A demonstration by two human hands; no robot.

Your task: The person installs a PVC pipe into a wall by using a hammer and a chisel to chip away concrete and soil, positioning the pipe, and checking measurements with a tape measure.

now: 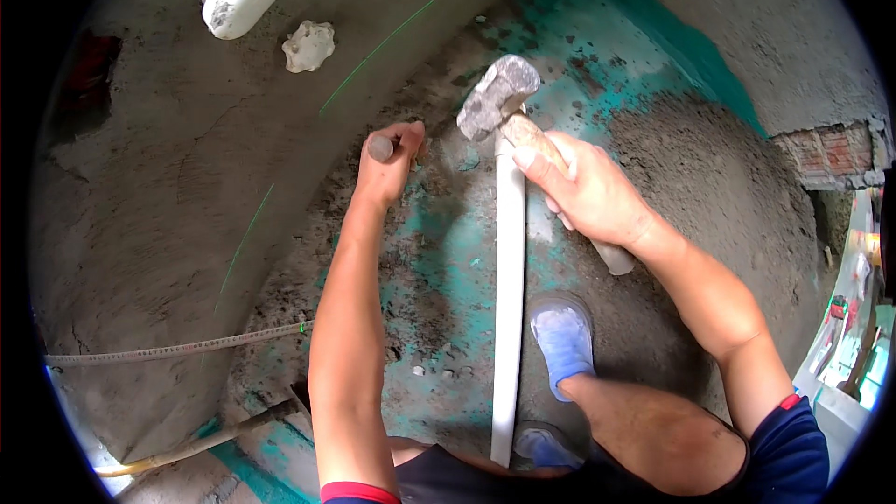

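Note:
My right hand (590, 189) grips a club hammer by its wooden handle (611, 257). The grey, worn hammer head (499, 96) is raised to the left of that hand, above the upper end of a white pipe (509, 299). My left hand (387, 163) is closed around a rod with a round end (380, 148), which points up toward me. The rod's lower part is hidden by the hand and I cannot see its tip. This hand is low beside the foot of the grey plastered wall (187, 168). Hammer and rod are apart.
A white pipe elbow (238, 5) and a pale round knob (309, 46) project from the left wall, crossed by green light lines. A measuring tape (177, 351) stretches at lower left. Sand (700, 168) is heaped at right near exposed brick (826, 151). My shoe (563, 336) stands beside the pipe.

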